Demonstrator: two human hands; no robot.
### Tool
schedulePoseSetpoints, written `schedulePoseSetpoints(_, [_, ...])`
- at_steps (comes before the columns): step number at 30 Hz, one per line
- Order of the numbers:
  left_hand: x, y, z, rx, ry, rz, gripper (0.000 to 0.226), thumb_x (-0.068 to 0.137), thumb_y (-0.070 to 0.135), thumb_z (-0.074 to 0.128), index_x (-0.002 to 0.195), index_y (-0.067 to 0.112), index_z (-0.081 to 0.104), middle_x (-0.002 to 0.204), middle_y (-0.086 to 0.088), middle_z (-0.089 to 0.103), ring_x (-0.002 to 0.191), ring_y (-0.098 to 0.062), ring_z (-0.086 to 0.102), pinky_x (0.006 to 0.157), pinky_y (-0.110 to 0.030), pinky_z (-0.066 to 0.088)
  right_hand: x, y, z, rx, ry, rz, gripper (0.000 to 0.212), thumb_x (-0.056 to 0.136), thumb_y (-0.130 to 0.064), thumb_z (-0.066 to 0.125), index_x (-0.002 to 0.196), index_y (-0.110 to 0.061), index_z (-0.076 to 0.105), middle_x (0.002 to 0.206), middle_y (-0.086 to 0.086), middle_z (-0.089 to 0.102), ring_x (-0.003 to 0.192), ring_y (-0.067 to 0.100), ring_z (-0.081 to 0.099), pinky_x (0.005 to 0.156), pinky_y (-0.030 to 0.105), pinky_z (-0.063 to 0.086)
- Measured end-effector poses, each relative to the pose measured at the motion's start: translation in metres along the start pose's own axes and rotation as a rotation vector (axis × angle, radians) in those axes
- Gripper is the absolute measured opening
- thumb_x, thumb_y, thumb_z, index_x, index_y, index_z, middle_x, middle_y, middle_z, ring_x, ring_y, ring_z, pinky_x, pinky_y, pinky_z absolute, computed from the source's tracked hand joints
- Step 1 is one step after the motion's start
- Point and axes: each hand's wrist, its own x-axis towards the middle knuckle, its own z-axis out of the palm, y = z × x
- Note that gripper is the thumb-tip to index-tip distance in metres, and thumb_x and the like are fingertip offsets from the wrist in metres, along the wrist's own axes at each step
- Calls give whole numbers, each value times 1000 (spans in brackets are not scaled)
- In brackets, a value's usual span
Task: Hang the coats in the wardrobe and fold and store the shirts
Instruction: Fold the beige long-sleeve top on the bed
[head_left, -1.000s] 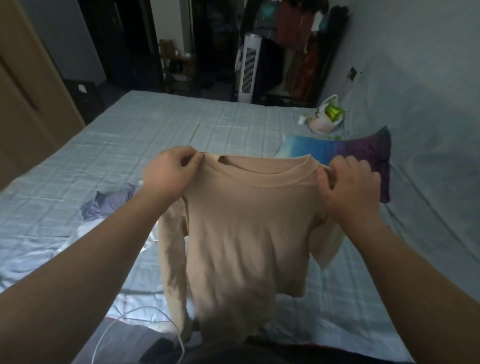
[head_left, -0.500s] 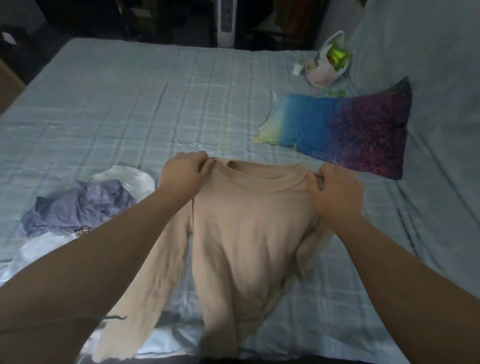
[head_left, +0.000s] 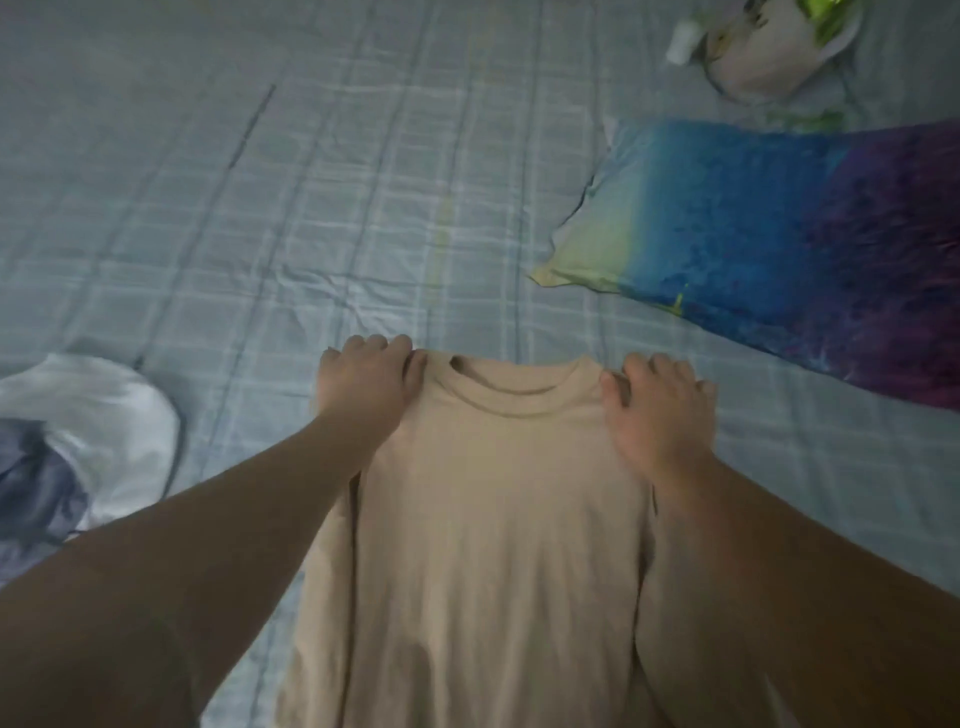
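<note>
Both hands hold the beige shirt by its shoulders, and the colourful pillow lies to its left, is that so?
Not quite. The head view shows the colourful pillow to the right of the beige shirt, not the left. The left hand and right hand do hold it by its shoulders.

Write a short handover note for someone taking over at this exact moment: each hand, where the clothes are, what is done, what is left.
Left hand: grips the beige shirt at the shoulder on its side.
Right hand: grips the other shoulder.
Shirt: spread on the bed, collar away from the person, hem out of view.
Other clothes: a white and blue-grey heap at the left of the view. A pillow and a bag lie to the right.
Done: shirt laid out, not folded.
Left: fold and store it, then sort the heap. No coats or wardrobe in view.
</note>
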Motion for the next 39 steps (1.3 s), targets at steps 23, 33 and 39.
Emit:
schedulePoseSetpoints(23, [-51, 55, 80, -118, -161, 119, 75, 97, 60, 22, 160, 20, 12, 166, -9, 11, 153, -28, 7, 121, -55, 9, -44, -34, 70, 116, -70, -207, 64, 98, -49, 31, 154, -18, 28, 159, 10, 31, 147, 32, 24, 115, 59, 20])
schedulePoseSetpoints(33, [-76, 59, 87, -128, -203, 83, 72, 97, 57, 22, 159, 23, 10, 167, -8, 10, 153, -27, 5, 123, -52, 4, -70, -44, 66, 180, -146, -181, 62, 98, -43, 32, 154, -15, 29, 158, 15, 32, 146, 34, 27, 117, 58, 20])
schedulePoseSetpoints(39, [-201, 66, 56, -182, -275, 183, 63, 100, 53, 27, 157, 26, 22, 164, -9, 22, 152, -29, 14, 122, -51, 11, -197, -47, 31, 214, -174, -310, 58, 100, -37, 33, 153, -15, 31, 159, 12, 31, 147, 31, 27, 118, 52, 21])
